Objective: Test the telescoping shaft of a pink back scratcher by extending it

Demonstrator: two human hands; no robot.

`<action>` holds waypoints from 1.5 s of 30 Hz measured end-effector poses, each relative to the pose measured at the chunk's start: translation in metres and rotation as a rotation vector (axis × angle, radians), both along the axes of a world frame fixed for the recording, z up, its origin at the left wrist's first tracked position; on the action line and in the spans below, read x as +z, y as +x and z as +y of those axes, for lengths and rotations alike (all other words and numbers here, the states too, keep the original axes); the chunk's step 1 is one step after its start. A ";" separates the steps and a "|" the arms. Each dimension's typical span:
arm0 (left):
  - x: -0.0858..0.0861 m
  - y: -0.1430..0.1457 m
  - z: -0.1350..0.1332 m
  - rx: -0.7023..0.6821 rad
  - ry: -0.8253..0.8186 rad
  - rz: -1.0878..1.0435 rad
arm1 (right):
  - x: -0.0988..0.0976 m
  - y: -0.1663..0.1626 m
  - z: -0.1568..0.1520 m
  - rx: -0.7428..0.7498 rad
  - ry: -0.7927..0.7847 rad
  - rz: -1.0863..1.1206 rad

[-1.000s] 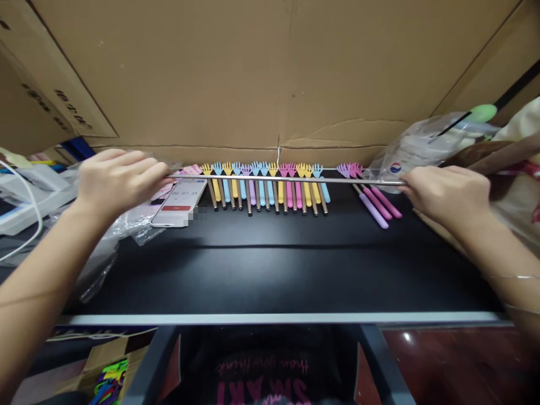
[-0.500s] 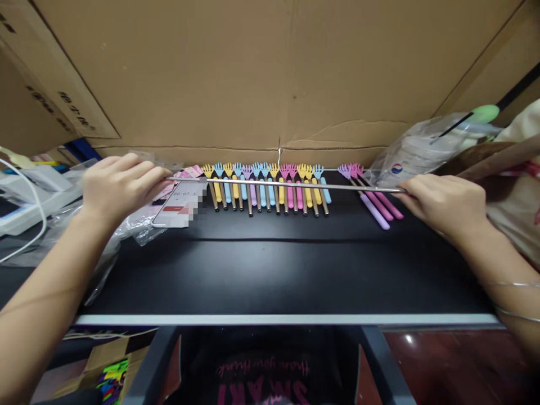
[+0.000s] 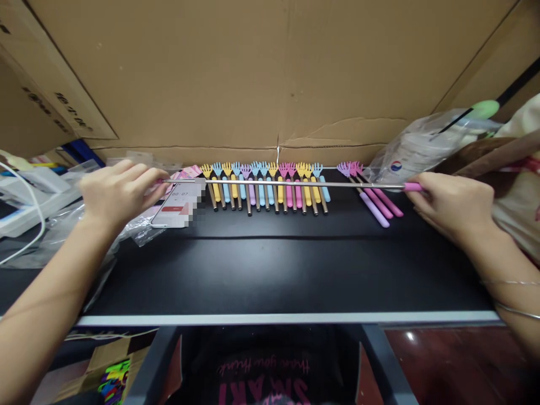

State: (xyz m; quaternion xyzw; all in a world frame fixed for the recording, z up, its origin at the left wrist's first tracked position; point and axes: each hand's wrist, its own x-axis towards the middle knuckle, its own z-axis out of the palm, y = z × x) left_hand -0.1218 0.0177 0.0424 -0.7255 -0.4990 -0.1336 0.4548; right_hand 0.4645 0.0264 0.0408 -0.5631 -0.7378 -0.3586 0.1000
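Both my hands hold one extended telescopic back scratcher, a long thin metal rod stretched level above the black table. My left hand pinches its left end, where the head is hidden by my fingers. My right hand is closed round its pink handle, whose tip shows at my fingertips. Under the rod lies a row of several collapsed back scratchers with yellow, blue, pink and purple hand-shaped heads. Further right lie three more scratchers, pink and purple.
A phone showing a timer lies on plastic bags at the left. A cardboard wall stands behind the table. A clear plastic bag sits at the back right. White cables and devices lie far left.
The rod has grown slightly longer: my right hand slid a little right, so the pink handle tip now shows at my fingers. My left hand stayed in place.
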 end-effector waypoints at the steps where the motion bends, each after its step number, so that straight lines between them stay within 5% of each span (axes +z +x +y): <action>1: -0.001 -0.001 0.000 -0.015 -0.004 0.010 | 0.000 0.000 0.000 0.000 -0.004 0.009; 8: -0.001 -0.004 0.000 -0.084 0.034 0.077 | 0.003 0.000 -0.003 -0.003 0.028 0.023; 17: -0.001 0.012 -0.006 0.002 0.167 -0.023 | -0.001 0.000 0.001 -0.013 0.003 0.043; 31: -0.004 0.008 -0.005 -0.057 -0.168 -0.145 | 0.000 0.000 0.007 -0.070 -0.025 0.013; 38: -0.005 0.003 -0.004 -0.068 -0.188 -0.106 | -0.006 -0.002 0.009 0.022 0.012 -0.092; 45: -0.001 -0.004 -0.001 -0.056 -0.149 -0.041 | 0.000 -0.001 0.008 -0.063 -0.038 -0.146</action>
